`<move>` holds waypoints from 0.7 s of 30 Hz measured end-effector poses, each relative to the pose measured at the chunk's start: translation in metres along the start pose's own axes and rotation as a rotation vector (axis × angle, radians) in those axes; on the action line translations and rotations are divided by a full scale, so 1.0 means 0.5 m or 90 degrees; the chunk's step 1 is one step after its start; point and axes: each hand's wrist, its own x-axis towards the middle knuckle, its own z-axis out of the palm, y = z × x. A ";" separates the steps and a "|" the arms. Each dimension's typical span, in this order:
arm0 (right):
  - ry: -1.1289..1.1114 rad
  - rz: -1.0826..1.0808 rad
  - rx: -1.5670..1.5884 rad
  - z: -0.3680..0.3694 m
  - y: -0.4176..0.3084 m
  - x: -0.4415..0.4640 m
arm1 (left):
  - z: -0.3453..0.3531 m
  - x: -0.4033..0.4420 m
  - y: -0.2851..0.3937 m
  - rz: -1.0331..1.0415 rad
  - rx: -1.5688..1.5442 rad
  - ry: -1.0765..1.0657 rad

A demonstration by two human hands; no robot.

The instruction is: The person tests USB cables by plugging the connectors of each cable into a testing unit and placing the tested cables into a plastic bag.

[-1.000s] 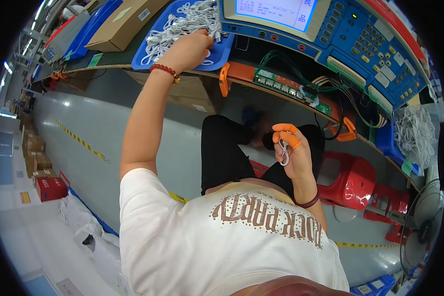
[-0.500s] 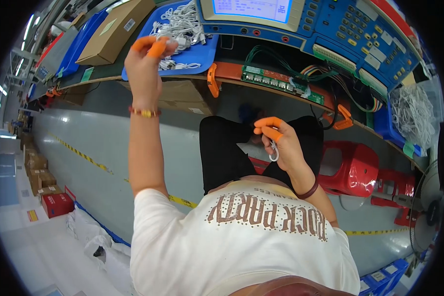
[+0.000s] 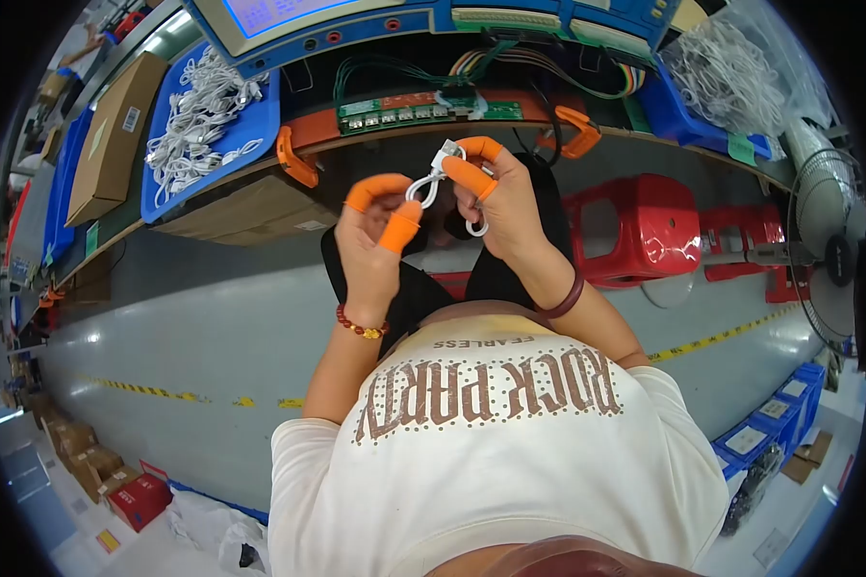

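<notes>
In front of my lap, my right hand (image 3: pixel 498 188) pinches a white USB cable (image 3: pixel 442 159) near its plug, between orange-covered thumb and finger. A white cable loop (image 3: pixel 476 229) hangs below its curled fingers; whether it belongs to the same cable is hidden. My left hand (image 3: pixel 375 221), also with orange finger covers, closes on the looped part of the USB cable from the left. Just beyond the hands, a green circuit board (image 3: pixel 404 115) with a row of metal ports lies along the bench edge.
A blue tray (image 3: pixel 269 125) with white cables stands left on the bench, beside a cardboard box (image 3: pixel 115 135). A blue tester (image 3: pixel 375 21) is at the back. Orange clamps (image 3: pixel 296 159) grip the edge. At right are bagged white cables (image 3: pixel 726 72), a red stool (image 3: pixel 635 226) and a fan (image 3: pixel 827 207).
My left hand has come from the blue tray to my right hand, and the USB cable now spans both. My right hand has risen toward the bench edge. The view has turned right.
</notes>
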 end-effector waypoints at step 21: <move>-0.126 -0.301 -0.508 -0.077 0.000 -0.062 | 0.037 0.013 -0.029 -0.226 -0.006 -0.025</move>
